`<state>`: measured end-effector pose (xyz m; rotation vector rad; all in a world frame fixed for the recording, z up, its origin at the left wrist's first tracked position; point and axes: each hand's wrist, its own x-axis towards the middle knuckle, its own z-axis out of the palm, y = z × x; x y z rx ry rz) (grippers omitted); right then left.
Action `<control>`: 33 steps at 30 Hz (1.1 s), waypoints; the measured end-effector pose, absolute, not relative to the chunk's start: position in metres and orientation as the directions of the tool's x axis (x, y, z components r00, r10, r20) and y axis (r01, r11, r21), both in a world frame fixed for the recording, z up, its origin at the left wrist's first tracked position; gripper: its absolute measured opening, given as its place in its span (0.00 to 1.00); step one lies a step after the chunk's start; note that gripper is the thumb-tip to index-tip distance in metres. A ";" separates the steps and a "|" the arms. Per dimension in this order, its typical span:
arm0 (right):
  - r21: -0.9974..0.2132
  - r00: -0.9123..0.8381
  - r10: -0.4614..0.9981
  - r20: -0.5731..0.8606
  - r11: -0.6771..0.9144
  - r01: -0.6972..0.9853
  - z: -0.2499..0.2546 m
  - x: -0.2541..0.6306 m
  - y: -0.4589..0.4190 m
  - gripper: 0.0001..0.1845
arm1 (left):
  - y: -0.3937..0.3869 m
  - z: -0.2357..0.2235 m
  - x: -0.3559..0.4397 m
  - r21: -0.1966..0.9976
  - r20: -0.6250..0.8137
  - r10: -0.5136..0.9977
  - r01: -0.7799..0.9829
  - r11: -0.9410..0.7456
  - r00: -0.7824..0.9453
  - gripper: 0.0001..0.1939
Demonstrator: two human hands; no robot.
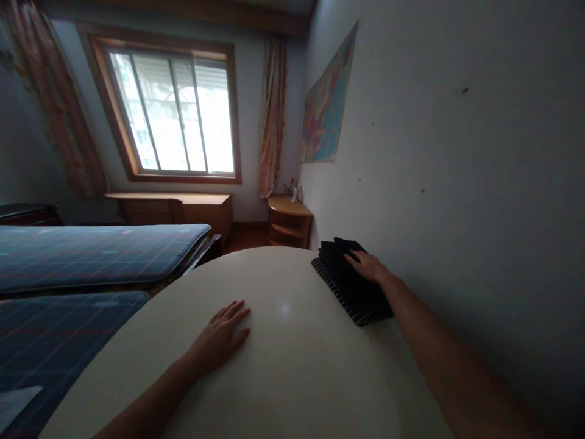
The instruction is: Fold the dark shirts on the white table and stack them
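Observation:
A stack of dark folded cloths (351, 283) lies at the right side of the white round table (292, 372), beside the wall. Its lowest layer shows a striped edge. My right hand (365, 264) rests on top of the stack with its fingers stretched out and apart. Whether the fingertips grip any fabric is not visible. My left hand (226, 332) lies palm down on the tabletop, left of the stack, fingers spread and nothing in them.
Blue plaid mattresses (100, 253) lie to the left of the table. Past the table stand a wooden desk (201, 204) under the window and a corner shelf (290, 207) with small items. The white wall (434, 140) borders the table on the right.

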<state>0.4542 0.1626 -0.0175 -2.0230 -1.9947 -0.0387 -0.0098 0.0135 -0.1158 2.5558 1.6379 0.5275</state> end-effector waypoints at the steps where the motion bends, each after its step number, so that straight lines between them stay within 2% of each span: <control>1: -0.202 0.039 0.970 0.242 0.011 0.979 -0.013 0.452 0.160 0.35 | 0.013 -0.115 -0.010 0.235 0.252 0.891 0.869 -0.435 0.378 0.26; 3: -0.229 0.014 0.955 0.297 0.057 0.972 -0.003 0.445 0.154 0.31 | 0.013 -0.114 -0.010 0.238 0.256 0.888 0.865 -0.442 0.383 0.26; 8: -0.241 -0.172 0.825 0.538 0.346 0.907 0.016 0.415 0.116 0.27 | 0.015 -0.117 -0.010 0.244 0.288 0.883 0.863 -0.443 0.372 0.25; 11: -0.248 -0.190 0.775 0.603 0.408 0.879 0.004 0.384 0.081 0.25 | 0.016 -0.119 -0.010 0.245 0.309 0.879 0.862 -0.443 0.364 0.25; 13: -0.230 -0.223 0.770 0.598 0.431 0.872 -0.015 0.363 0.060 0.25 | 0.015 -0.117 -0.009 0.237 0.308 0.873 0.858 -0.456 0.379 0.25; 15: -0.210 -0.273 0.795 0.541 0.442 0.872 -0.039 0.342 0.042 0.25 | 0.013 -0.114 -0.007 0.221 0.294 0.867 0.854 -0.471 0.402 0.26; 18: -0.216 -0.342 0.861 0.377 0.441 0.871 -0.069 0.320 0.025 0.30 | 0.010 -0.110 -0.006 0.199 0.246 0.866 0.851 -0.485 0.435 0.28; 21: -0.261 -0.359 0.917 0.172 0.393 0.882 -0.081 0.312 0.017 0.36 | 0.007 -0.107 -0.007 0.201 0.193 0.872 0.851 -0.484 0.450 0.30; 23: -0.286 -0.363 0.928 0.085 0.372 0.883 -0.081 0.313 0.015 0.38 | 0.007 -0.105 -0.008 0.208 0.178 0.870 0.846 -0.490 0.460 0.31; 33: -0.285 -0.383 0.922 0.046 0.380 0.880 -0.082 0.318 0.017 0.38 | 0.004 -0.098 -0.007 0.210 0.120 0.872 0.846 -0.490 0.475 0.32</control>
